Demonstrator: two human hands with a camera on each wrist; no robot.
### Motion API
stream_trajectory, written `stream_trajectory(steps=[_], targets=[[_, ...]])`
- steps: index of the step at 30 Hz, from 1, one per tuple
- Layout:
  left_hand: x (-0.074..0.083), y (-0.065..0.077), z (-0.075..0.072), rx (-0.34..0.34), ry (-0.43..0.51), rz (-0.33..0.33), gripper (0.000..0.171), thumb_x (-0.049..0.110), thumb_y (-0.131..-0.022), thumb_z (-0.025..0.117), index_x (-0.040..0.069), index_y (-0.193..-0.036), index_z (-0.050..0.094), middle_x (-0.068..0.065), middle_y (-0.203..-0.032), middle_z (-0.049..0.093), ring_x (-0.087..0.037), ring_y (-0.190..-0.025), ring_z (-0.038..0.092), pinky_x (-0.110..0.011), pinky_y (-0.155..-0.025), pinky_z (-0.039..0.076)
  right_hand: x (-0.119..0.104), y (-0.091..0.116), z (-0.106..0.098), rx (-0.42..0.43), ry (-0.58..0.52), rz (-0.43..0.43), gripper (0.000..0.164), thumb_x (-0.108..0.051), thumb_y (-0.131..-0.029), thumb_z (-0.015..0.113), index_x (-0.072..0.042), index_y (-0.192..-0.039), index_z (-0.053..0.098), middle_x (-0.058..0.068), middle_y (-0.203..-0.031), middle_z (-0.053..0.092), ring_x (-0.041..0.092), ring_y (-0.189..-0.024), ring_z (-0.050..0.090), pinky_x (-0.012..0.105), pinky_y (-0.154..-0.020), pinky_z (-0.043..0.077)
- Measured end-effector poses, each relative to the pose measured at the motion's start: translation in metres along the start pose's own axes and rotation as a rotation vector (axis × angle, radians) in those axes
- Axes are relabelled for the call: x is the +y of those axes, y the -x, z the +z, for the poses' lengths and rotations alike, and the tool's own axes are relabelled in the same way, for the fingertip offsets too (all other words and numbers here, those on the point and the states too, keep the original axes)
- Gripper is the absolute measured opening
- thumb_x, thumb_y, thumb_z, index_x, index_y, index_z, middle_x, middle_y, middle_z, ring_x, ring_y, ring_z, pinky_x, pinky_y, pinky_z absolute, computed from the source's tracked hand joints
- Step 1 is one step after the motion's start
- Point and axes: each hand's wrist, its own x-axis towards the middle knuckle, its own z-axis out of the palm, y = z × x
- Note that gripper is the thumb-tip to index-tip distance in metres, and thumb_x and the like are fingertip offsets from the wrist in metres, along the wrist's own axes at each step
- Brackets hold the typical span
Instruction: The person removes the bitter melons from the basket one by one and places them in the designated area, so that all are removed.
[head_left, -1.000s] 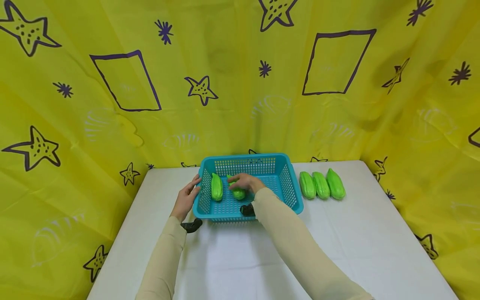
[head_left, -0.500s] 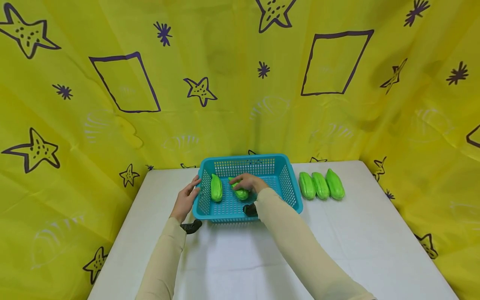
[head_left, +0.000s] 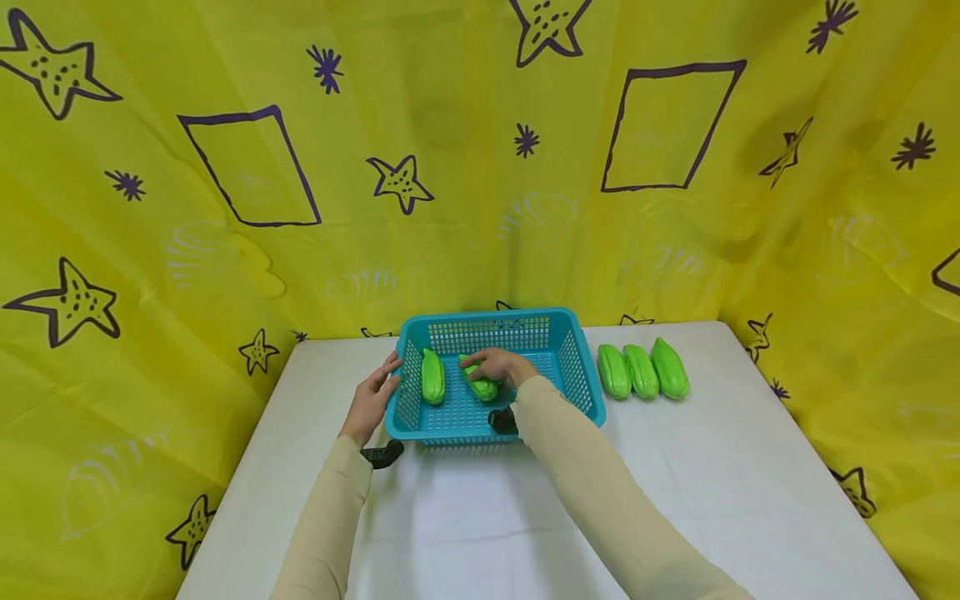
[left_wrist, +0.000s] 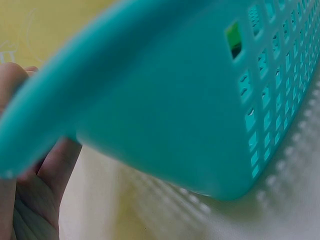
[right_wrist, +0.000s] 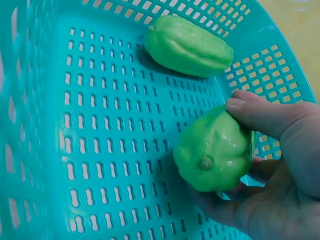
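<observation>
A blue plastic basket (head_left: 491, 433) stands on the table, and my left hand (head_left: 369, 404) holds its left rim. In the left wrist view this hand (left_wrist: 37, 200) shows at the left edge, partly hidden by the rim, with digits above and below it. My right hand (head_left: 501, 365) reaches inside the basket and grips a ribbed green papaya (head_left: 483, 387) by its side. In the right wrist view the thumb lies on top of this papaya (right_wrist: 212, 150) and the other fingers go beneath it. A second green papaya (head_left: 432, 377) lies to its left, along the basket's left side.
Right of the basket, three more green papayas (head_left: 643, 371) lie side by side on the white table (head_left: 465, 533). A yellow curtain (head_left: 465, 250) with dark drawings hangs behind the table and along both sides. Dark camera mounts (head_left: 384, 454) sit at the wrists.
The right hand and its papaya have shifted slightly to the right inside the basket, and the papaya has turned to lie more slanted. The left hand stays at the rim.
</observation>
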Motion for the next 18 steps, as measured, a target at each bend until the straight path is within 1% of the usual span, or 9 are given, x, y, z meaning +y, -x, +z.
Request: stream_trajectory(steps=[5, 8, 12, 18], targets=[[0.005, 0.001, 0.001, -0.014, 0.039, -0.003, 0.045, 0.015, -0.105, 0.046, 0.006, -0.148, 0.042, 0.001, -0.160, 0.025, -0.026, -0.149, 0.009, -0.050, -0.120, 0.013, 0.000, 0.001, -0.001, 0.011, -0.011, 0.002, 0.043, -0.014, -0.098, 0.059, -0.014, -0.141, 0.055, 0.017, -0.154, 0.031, 0.033, -0.118, 0.053, 0.052, -0.093, 0.050], [0.003, 0.001, 0.000, -0.009, 0.025, 0.001, 0.044, 0.018, -0.105, 0.047, 0.009, -0.148, 0.043, 0.004, -0.160, 0.026, -0.023, -0.149, 0.011, -0.048, -0.120, 0.014, 0.001, 0.000, -0.001, 0.031, -0.017, -0.003, 0.043, -0.014, -0.097, 0.061, -0.012, -0.140, 0.056, 0.018, -0.152, 0.033, 0.034, -0.117, 0.054, 0.052, -0.093, 0.050], [-0.004, -0.002, -0.001, 0.004, -0.004, 0.012, 0.044, 0.024, -0.104, 0.048, 0.014, -0.148, 0.046, 0.010, -0.158, 0.029, -0.019, -0.149, 0.013, -0.047, -0.120, 0.016, 0.003, -0.001, -0.002, 0.058, -0.030, -0.001, 0.042, -0.015, -0.096, 0.063, -0.012, -0.138, 0.058, 0.018, -0.151, 0.035, 0.035, -0.117, 0.054, 0.052, -0.091, 0.052], [-0.007, -0.002, 0.000, 0.015, -0.010, 0.021, 0.044, 0.026, -0.104, 0.049, 0.016, -0.147, 0.046, 0.011, -0.158, 0.029, -0.019, -0.149, 0.013, -0.048, -0.119, 0.017, 0.004, -0.001, -0.003, 0.103, -0.050, 0.005, 0.044, -0.019, -0.095, 0.065, -0.012, -0.139, 0.057, 0.019, -0.146, 0.039, 0.033, -0.110, 0.056, 0.047, -0.086, 0.055]])
